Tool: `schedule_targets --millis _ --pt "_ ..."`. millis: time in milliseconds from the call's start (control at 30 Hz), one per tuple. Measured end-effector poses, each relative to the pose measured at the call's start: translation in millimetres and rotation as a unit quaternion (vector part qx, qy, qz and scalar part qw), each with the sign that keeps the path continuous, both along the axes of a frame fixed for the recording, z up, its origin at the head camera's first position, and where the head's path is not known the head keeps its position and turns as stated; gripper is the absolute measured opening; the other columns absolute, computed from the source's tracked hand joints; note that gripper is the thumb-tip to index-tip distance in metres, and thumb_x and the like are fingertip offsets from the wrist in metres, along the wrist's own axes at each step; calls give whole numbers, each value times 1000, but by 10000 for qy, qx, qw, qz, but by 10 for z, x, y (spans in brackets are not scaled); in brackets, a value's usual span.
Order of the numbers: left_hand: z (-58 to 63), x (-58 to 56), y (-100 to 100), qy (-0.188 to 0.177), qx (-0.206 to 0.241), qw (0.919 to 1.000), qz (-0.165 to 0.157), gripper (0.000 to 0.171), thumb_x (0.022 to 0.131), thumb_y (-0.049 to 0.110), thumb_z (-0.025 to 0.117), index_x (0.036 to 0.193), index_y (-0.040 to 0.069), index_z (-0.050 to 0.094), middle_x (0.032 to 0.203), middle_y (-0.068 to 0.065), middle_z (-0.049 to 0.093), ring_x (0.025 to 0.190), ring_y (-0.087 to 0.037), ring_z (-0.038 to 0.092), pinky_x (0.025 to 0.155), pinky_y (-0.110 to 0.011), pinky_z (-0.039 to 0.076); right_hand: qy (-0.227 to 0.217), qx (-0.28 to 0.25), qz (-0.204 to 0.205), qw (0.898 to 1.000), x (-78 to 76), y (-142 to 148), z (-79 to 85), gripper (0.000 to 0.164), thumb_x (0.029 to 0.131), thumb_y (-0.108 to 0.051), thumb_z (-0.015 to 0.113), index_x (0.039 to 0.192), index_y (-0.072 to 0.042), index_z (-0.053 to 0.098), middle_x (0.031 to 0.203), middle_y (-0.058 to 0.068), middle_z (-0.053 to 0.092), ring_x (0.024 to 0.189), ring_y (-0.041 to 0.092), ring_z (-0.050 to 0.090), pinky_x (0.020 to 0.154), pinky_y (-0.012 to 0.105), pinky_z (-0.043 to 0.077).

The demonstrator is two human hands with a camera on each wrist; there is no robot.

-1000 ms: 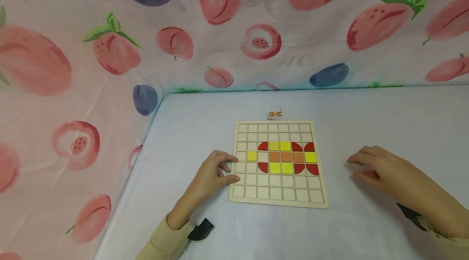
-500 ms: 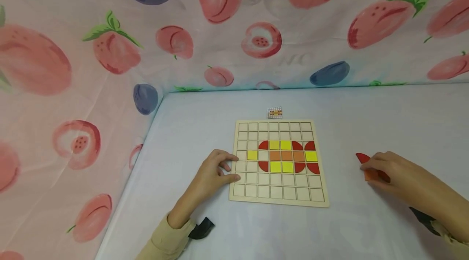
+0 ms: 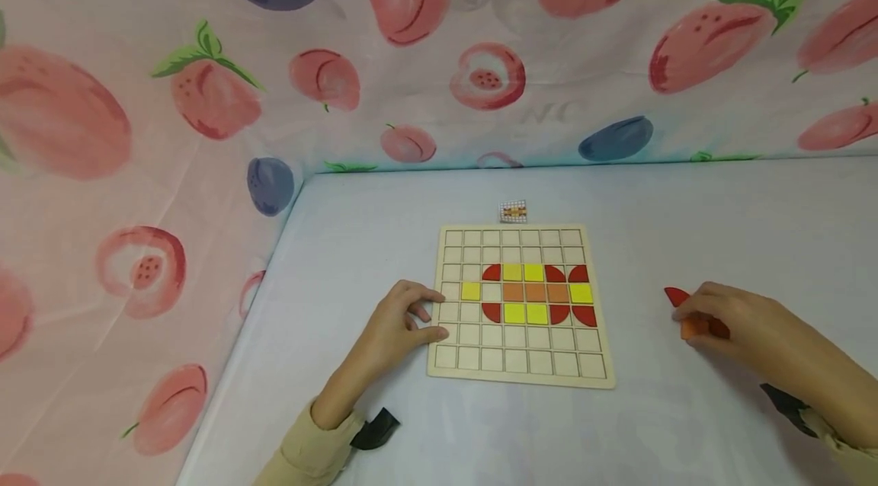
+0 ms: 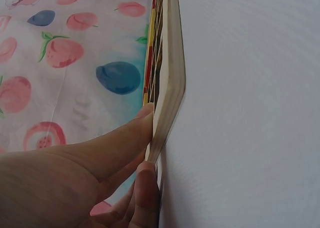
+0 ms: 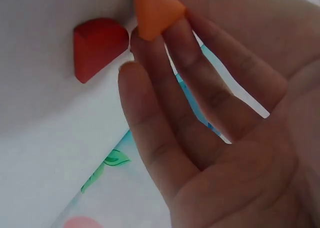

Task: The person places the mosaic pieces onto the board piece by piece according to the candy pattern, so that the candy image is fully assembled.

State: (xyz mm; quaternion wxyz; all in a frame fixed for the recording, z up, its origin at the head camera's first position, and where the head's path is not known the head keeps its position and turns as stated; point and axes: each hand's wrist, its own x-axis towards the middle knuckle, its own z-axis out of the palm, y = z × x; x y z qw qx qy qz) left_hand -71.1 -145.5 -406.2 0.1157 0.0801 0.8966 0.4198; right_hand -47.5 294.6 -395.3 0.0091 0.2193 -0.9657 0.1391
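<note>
A square wooden board [image 3: 490, 374] with a grid of cells lies on the white table. Yellow and orange squares and red quarter circles fill several cells in its middle. My left hand [image 3: 401, 320] grips the board's left edge; in the left wrist view its thumb [image 4: 122, 135] overlaps the top face and a fingertip meets the edge. To the right of the board, my right hand [image 3: 744, 326] pinches an orange block [image 5: 157, 12], tilted at the fingertips. Just past those fingertips sits a red quarter-circle block [image 5: 97, 47], partly hidden by the hand in the head view.
A small printed card [image 3: 513, 212] with a coloured grid pattern lies behind the board's far edge. Cloth [image 3: 583, 52] printed with fruit rises at the back and left of the table [image 3: 363, 212].
Over the last second my right hand has shifted right and slightly nearer, so the red and orange blocks now show at its fingertips. My left hand and the board stay put.
</note>
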Motion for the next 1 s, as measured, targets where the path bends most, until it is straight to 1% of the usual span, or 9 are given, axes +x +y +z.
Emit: schedule_targets --millis 33,133,200,367,467,567,700,767,1000 --pt "0 1 0 -9 16 10000 4 39 78 11 85 114 13 69 109 -3 55 73 -13 54 66 -21 48 96 -94 35 9999 0 -9 1 28 64 -8 91 83 -15 72 78 -15 53 67 -4 43 56 19 46" --pt "1 5 -1 -23 43 10000 -3 39 78 11 85 114 13 69 108 -4 55 73 -14 53 66 -21 48 711 -396 222 9964 -3 -30 -7 36 56 -6 93 78 -20 68 75 -18 53 65 -8 46 56 12 45" --pt "3 6 -1 -5 32 10000 -10 39 78 11 85 114 12 69 108 -4 55 74 -14 54 66 -21 48 875 -554 251 9943 -12 -50 -4 38 54 -7 93 77 -21 67 75 -20 55 65 -9 48 57 8 44" --pt "5 5 1 32 -8 10000 -3 39 78 11 85 113 13 69 109 -4 56 75 -13 53 66 -21 48 581 -695 231 9956 -37 -99 27 35 57 -8 92 76 -21 66 75 -20 57 65 -9 49 57 12 46" --pt "8 3 4 37 -2 10000 -7 39 78 11 85 113 13 69 109 -3 56 75 -13 53 66 -21 48 617 -737 397 9946 -54 -139 47 37 58 -6 92 77 -23 65 77 -20 56 67 -9 51 58 13 47" --pt "8 1 7 50 8 10000 -15 39 78 11 85 113 13 69 109 -3 56 76 -13 53 67 -21 48 714 -692 441 9941 -74 -196 75 37 61 -5 91 78 -24 64 78 -20 55 69 -8 52 60 14 48" --pt "6 -1 11 68 16 10000 -28 39 78 10 85 113 13 69 109 -3 56 76 -13 53 67 -21 48 506 -581 240 9967 -101 -273 127 32 66 -6 89 80 -23 66 79 -19 56 70 -6 50 61 20 52" --pt "5 -1 11 86 8 10000 -33 39 78 10 85 113 13 69 109 -3 56 76 -13 53 67 -21 48 424 -611 165 9971 -113 -312 153 30 67 -7 89 82 -22 68 78 -17 59 70 -5 51 61 23 54" --pt "5 3 10 71 -4 10000 1 39 77 10 85 113 13 69 109 -3 56 76 -13 53 67 -21 48 522 -984 261 9934 -167 -514 213 28 67 -8 89 83 -20 70 79 -16 62 71 -3 56 62 24 55"
